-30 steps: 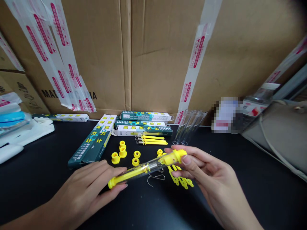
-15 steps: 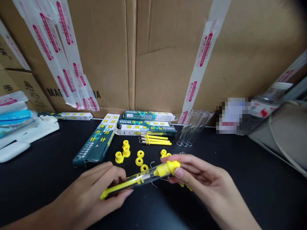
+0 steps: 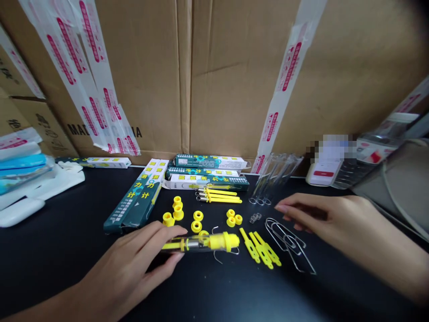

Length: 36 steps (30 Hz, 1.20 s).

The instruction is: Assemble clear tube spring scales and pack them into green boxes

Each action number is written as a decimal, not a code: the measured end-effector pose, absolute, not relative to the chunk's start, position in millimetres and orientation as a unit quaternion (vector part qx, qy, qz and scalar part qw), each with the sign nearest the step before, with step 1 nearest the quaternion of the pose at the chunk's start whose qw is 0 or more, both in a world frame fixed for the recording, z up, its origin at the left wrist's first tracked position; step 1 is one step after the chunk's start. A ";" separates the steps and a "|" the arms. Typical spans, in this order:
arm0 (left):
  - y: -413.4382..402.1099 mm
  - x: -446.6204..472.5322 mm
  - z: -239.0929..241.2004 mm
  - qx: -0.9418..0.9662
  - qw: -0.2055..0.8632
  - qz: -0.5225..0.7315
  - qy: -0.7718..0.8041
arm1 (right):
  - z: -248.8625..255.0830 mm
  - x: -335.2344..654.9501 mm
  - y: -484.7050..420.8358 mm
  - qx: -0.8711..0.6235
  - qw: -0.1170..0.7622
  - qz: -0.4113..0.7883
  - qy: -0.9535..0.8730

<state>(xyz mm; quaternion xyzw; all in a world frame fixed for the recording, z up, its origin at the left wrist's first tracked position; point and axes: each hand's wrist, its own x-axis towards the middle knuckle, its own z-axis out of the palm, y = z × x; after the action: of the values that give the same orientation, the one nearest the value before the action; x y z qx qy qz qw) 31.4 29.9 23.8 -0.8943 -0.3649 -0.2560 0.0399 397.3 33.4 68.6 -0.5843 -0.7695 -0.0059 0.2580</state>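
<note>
My left hand (image 3: pixel 147 259) is closed round a clear tubular spring scale (image 3: pixel 196 243), held nearly level above the table. Its yellow cap sits in the right end of the tube, with a metal part and a yellow rod inside. The tube's left end is hidden by my fingers. My right hand (image 3: pixel 311 219) hovers above the bent wire frames (image 3: pixel 288 241), fingers stretched out to the left, with nothing visible in it. Left of those wires lie flat yellow strips (image 3: pixel 261 248) and small coil springs (image 3: pixel 255 218). Wire hooks (image 3: pixel 217 258) show partly behind the tube.
Yellow caps (image 3: pixel 178 212) and yellow rings (image 3: pixel 198 216) lie beyond my left hand. Farther back are yellow rods (image 3: pixel 221 197), clear tubes (image 3: pixel 268 188) and printed boxes (image 3: pixel 137 194). A phone (image 3: pixel 323 167) and a bottle (image 3: pixel 372 152) stand right, before a big carton (image 3: pixel 228 98).
My right hand has let go of the spring scale's yellow cap and moved right, over the wire frames. My left hand keeps the tube, now more level.
</note>
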 end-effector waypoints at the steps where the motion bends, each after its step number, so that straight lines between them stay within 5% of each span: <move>1: 30.4 32.0 24.7 -0.894 0.049 -0.259 -0.363 | 65.5 405.5 37.0 -0.595 0.239 0.001 -0.767; 11: 32.4 36.4 29.7 -0.893 0.038 -0.279 -0.350 | 59.5 415.7 39.6 -0.646 0.070 0.195 -0.735; 25: 30.5 36.1 27.0 -0.878 0.057 -0.281 -0.384 | 73.7 422.5 40.3 -0.566 0.043 0.291 -0.770; 30: 28.3 33.2 24.3 -0.872 0.067 -0.272 -0.402 | 88.2 413.3 32.2 -0.474 0.143 0.561 -0.663; 36: 28.3 35.4 28.2 -0.879 0.062 -0.276 -0.383 | 74.7 368.8 22.5 -0.415 0.327 0.653 -0.543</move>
<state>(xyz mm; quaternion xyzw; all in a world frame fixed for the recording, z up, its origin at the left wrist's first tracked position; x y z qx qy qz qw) 35.4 28.3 28.2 -0.8794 -0.3829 -0.2760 0.0621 368.8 22.5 74.7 -0.4153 -0.5428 0.6525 0.3273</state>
